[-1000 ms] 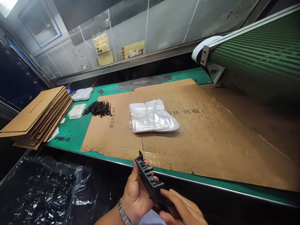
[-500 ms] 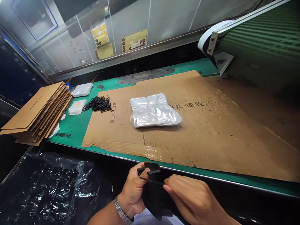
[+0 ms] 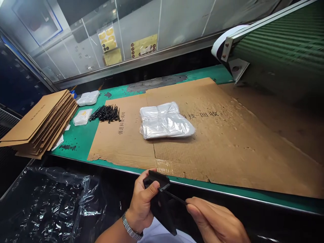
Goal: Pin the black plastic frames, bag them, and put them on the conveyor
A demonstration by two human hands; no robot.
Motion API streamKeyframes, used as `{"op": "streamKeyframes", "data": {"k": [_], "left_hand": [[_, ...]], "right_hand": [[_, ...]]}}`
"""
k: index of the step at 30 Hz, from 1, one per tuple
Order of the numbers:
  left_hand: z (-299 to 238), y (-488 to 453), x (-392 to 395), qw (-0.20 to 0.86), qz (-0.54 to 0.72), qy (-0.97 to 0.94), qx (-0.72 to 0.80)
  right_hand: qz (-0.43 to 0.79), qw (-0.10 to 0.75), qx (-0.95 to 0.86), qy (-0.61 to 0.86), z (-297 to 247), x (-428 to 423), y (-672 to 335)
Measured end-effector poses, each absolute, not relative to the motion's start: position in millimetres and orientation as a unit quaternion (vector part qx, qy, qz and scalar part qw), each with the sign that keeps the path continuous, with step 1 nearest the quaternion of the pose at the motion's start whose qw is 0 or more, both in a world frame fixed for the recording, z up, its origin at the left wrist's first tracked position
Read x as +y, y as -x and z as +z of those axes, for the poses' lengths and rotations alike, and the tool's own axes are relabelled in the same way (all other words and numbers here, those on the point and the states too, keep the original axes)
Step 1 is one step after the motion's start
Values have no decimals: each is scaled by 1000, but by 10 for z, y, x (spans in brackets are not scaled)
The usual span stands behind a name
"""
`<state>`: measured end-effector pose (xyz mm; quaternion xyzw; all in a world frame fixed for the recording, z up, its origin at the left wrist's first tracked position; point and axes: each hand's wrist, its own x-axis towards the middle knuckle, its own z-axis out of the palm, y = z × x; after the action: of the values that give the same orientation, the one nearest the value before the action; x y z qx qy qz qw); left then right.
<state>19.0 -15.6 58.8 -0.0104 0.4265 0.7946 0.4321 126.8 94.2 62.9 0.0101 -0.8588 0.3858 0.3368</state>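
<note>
Right hand (image 3: 215,221) withdrawn, black part (image 3: 159,207) partly hidden

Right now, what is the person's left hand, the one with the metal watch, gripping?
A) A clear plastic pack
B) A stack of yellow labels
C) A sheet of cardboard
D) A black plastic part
D: the left hand grips a black plastic part, thumb across its face, while the right hand pinches a thin black strip.

head-worn view, facing forward and down
</note>
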Motion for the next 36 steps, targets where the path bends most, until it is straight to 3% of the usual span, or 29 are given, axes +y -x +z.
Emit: {"op": "streamKeyframes", "data": {"k": [11,16,18,25,32,36], "left_hand": [[507,-209,-250,439,790,-10,427],[504,-154,-255,667,696,-17,266],[537,-133,-259,711,667,29,222],[520,-177,-277,691,683,128,202],[598,-205,-262,684,670,156,245],[559,-201,-224,643,725,146,199]], "right_hand": [[289,360,-887,19,527,968,-1131],[265,336,-899,91,430,1133,-1054],[244,338,-901,122,395,1246,-1038],[-49,329,-913,237,212,1885,-1055],[-117,314,-908,253,111,2024,-1090],[-99,371,-893,237,272,1681,-1081]]}}
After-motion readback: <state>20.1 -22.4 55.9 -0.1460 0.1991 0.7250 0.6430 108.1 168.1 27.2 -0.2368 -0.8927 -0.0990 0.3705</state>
